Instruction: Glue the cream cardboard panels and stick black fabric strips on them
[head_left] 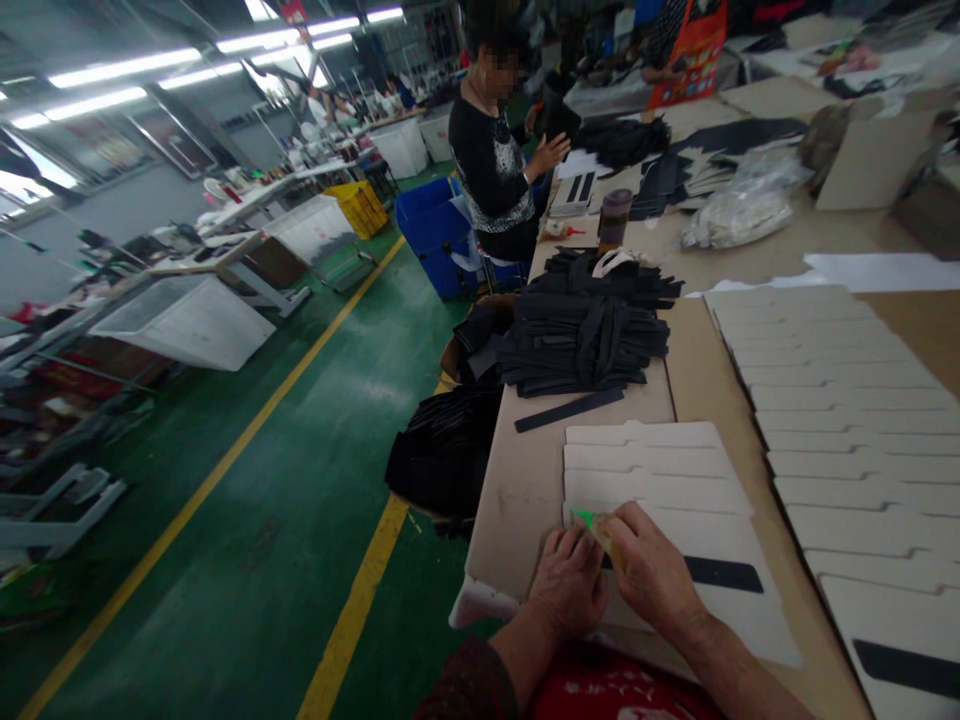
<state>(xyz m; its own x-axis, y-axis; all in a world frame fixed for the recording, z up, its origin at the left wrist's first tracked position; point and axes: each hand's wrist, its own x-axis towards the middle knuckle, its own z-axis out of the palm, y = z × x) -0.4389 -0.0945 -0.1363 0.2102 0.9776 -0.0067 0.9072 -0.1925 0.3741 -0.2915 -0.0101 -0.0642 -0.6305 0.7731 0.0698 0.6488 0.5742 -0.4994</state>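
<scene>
My right hand [651, 562] is closed around a small yellowish squeeze bottle [616, 552] with a green nozzle [583, 517]. The nozzle points left, over the edge of a stack of overlapping beige board panels [679, 462]. Beside it, my left hand [568, 585] lies on the panels' left edge, fingers bent and resting on the board; part of the hand's underside is hidden. A black strip [724, 574] lies across the nearest panel, its left part behind my right hand. Another loose black strip [568, 411] lies farther up the table.
Bundled black strips [585, 335] are heaped beyond the panels. A long row of overlapping beige panels [855, 430] runs along the right. Boxes of black pieces [446, 450] stand against the table's left side. A co-worker [491, 150] handles a dark piece at the far end, near a brown cup [614, 218].
</scene>
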